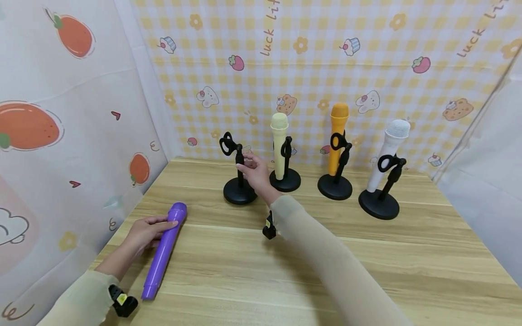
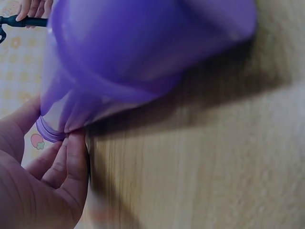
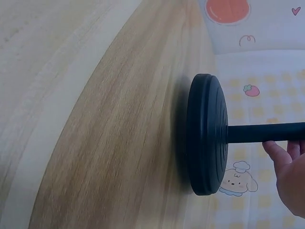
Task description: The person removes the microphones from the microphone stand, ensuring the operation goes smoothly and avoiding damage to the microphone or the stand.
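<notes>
On the left, my left hand (image 1: 145,233) holds a purple microphone (image 1: 162,259) just below its head, thumb on top and fingers along the far side. In the left wrist view the purple microphone (image 2: 138,43) fills the top, slanting close over the tabletop, with fingertips of the left hand (image 2: 47,171) at its narrow part. My right hand (image 1: 257,174) pinches the upright pole of a black microphone stand (image 1: 239,192), whose clip holds nothing. The right wrist view shows the stand's round base (image 3: 207,136) on the table and the right hand's thumb (image 3: 276,151) against the pole.
To the right stand three more black stands, carrying a pale yellow microphone (image 1: 279,149), an orange microphone (image 1: 335,154) and a white microphone (image 1: 383,156). A yellow checked cloth (image 1: 261,81) hangs behind the wooden table (image 1: 244,267); a printed white cloth (image 1: 81,136) hangs at left.
</notes>
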{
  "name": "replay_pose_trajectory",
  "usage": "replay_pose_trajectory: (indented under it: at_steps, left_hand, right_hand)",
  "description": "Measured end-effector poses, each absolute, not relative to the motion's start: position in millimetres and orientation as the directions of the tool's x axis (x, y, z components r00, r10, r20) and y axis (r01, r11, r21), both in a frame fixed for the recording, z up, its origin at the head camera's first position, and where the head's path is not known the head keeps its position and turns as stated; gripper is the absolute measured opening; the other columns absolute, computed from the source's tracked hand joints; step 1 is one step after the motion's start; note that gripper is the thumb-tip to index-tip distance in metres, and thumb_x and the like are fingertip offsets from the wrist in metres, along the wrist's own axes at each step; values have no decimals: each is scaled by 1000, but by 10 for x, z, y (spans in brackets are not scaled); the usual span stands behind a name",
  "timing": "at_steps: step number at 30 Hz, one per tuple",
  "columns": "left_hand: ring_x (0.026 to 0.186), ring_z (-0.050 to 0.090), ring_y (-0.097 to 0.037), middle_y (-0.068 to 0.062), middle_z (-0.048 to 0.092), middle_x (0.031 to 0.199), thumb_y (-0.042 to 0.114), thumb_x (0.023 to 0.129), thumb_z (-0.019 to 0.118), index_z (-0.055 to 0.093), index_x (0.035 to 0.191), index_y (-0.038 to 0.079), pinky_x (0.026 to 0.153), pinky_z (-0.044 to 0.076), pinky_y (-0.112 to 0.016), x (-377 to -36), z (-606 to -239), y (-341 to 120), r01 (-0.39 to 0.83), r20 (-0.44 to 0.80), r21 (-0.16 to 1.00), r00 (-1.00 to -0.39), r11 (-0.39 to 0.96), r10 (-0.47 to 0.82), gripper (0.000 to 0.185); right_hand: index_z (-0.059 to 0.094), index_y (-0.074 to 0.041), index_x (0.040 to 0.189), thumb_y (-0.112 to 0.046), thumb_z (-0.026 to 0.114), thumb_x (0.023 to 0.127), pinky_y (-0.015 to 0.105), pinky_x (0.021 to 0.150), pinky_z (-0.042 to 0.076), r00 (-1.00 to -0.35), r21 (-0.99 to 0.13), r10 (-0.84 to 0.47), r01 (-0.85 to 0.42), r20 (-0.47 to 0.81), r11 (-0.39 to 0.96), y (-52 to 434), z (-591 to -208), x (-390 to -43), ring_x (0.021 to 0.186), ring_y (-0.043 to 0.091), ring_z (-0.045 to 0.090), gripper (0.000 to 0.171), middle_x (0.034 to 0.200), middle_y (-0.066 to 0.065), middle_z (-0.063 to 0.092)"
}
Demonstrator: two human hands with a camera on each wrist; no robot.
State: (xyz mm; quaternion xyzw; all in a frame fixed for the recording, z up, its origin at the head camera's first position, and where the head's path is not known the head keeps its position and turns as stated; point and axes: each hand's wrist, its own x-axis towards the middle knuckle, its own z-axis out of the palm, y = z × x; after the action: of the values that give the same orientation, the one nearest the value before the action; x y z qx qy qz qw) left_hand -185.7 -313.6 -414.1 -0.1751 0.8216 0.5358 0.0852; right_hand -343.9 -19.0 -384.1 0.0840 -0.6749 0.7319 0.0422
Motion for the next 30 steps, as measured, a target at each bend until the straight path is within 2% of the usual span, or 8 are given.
replay_pose_trajectory:
  at_steps: [8,13,22,30]
  left_hand:
    - [78,61,-12,-11,64,104,43,80,79,45,140,-7,64,55,-32,-1838,-4117,-3123,-372,-317,848,-927,377,-200,85]
    - [77,62,-11,-7,66,99,43,79,80,45,139,-7,64,56,-31,-1839,-4128,-3117,-365,-308,852,-929,376,-204,85]
    - [79,61,-13,-16,62,112,48,79,79,47,140,-5,64,55,-31,-1849,-4166,-3120,-347,-282,846,-936,404,-213,87]
    - [81,61,-15,-21,61,117,51,78,78,49,138,-4,65,55,-31,-1842,-4201,-3119,-336,-264,841,-939,424,-221,87]
  right_hand:
    - [64,-10,124,-9,74,87,36,77,56,-983,-980,-56,-170,176,-100,-229,-3850,-3454,87,18,64,38,99,8,66]
    - [64,-10,124,-9,73,87,38,78,56,-983,-981,-59,-166,172,-97,-231,-3855,-3461,88,19,64,38,99,9,66]
    - [63,-11,126,-10,72,88,39,81,56,-985,-983,-70,-151,159,-104,-229,-3862,-3448,92,22,64,39,103,10,64]
    - [64,-12,125,-10,73,88,38,81,56,-987,-985,-66,-142,149,-102,-249,-3878,-3446,92,21,64,38,102,9,65]
